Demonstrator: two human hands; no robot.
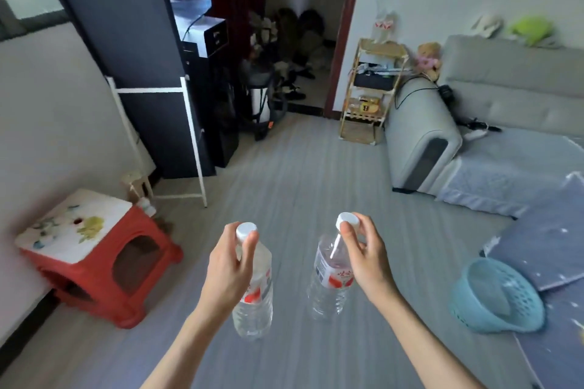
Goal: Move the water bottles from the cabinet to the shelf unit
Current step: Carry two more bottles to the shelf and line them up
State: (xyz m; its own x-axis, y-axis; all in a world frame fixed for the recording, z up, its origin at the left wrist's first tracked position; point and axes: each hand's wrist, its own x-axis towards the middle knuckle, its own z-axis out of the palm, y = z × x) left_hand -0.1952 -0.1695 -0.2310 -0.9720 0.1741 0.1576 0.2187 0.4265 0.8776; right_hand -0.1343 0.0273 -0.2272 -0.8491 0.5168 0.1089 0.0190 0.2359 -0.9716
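Note:
I hold two clear water bottles with white caps and red-and-white labels, both hanging upright above the grey floor. My left hand (pixel 229 262) grips the neck of the left bottle (pixel 254 306) just under its cap. My right hand (pixel 363 249) pinches the right bottle (pixel 328 284) by its cap. A small gold-framed shelf unit (pixel 373 88) with several tiers stands far ahead against the wall, beside the doorway and the sofa arm. Its middle tiers hold dark and yellow items. No cabinet is in view.
A red plastic stool (pixel 94 259) with a patterned white top stands at the left wall. A white rack (pixel 189 142) and a dark water dispenser (pixel 202 41) lie ahead left. The grey sofa (pixel 474 123) fills the right, with a blue basket (pixel 496 297) on bedding.

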